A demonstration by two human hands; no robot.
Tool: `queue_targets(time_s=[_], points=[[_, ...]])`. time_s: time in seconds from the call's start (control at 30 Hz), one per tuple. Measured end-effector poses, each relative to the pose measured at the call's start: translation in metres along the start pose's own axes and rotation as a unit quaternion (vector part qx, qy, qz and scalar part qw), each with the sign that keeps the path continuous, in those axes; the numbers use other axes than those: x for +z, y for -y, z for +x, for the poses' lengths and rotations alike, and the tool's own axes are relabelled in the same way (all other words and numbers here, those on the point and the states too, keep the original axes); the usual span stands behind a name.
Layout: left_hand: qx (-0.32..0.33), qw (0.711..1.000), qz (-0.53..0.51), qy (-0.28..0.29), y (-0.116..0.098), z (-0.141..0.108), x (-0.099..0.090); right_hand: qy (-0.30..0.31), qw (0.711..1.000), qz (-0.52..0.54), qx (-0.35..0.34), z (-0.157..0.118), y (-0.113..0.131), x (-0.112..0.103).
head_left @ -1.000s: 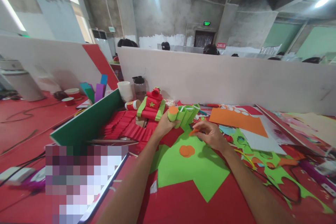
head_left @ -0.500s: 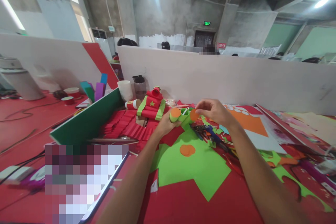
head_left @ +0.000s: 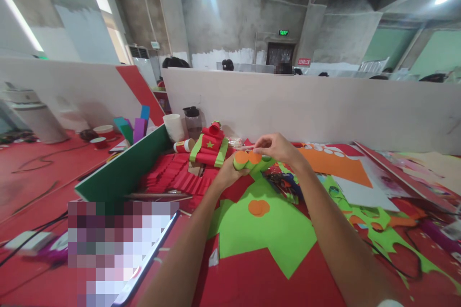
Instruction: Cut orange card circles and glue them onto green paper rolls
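Observation:
My left hand (head_left: pixel 231 172) is closed around a light-green rolled paper piece (head_left: pixel 265 165) with an orange paper disc (head_left: pixel 241 158) on one end. Thumb and fingers of my right hand (head_left: pixel 274 147) pinch a second orange disc (head_left: pixel 255 158), held at the roll beside the first; whether it is stuck on I cannot tell. Below both hands lies a green paper sheet (head_left: pixel 252 235) with zigzag edges, and overlapping orange discs (head_left: pixel 258 207) rest on it. A red and green paper model with a star (head_left: pixel 210 144) stands just beyond my left hand.
Folded red paper strips (head_left: pixel 162 172) lie left, beside a green board (head_left: pixel 122 165). A tablet (head_left: pixel 144 254) is at front left. A white cup (head_left: pixel 173 128) and a dark-lidded bottle (head_left: pixel 192 122) stand behind. Scissors and paper scraps (head_left: pixel 284 182) lie right of my hands. A white partition (head_left: pixel 306 105) closes the back.
My right hand has moved left with its orange disc, from the right end of the green roll to beside the other disc. My left hand keeps its hold.

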State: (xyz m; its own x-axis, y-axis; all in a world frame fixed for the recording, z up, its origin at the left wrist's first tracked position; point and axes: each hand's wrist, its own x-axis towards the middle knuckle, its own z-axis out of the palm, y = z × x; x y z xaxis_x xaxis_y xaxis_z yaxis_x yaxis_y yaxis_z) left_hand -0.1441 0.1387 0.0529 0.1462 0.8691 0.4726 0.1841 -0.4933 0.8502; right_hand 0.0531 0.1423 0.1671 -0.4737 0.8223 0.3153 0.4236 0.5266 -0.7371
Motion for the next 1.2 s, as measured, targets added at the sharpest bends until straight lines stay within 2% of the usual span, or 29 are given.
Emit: queue_targets(time_s=[0.4,0.8,1.0,1.07,1.2], points=[[0.001,1.000,0.013,0.001,-0.001,0.000,0.000,-0.045,0.996,-0.076,-0.009,0.008,-0.018,0.004],[0.005,1.000,0.020,0.014,-0.001,0.000,0.000,-0.043,0.994,-0.097,-0.015,0.006,-0.016,0.007],[0.006,1.000,0.015,0.008,-0.001,0.000,0.001,-0.079,0.989,-0.121,-0.029,0.004,-0.015,-0.002],[0.008,1.000,0.012,0.006,-0.001,0.000,0.001,-0.064,0.991,-0.113,-0.035,0.002,-0.016,-0.009],[0.003,1.000,0.004,0.007,-0.001,0.000,0.001,0.012,0.994,-0.097,-0.040,-0.003,-0.017,-0.014]])
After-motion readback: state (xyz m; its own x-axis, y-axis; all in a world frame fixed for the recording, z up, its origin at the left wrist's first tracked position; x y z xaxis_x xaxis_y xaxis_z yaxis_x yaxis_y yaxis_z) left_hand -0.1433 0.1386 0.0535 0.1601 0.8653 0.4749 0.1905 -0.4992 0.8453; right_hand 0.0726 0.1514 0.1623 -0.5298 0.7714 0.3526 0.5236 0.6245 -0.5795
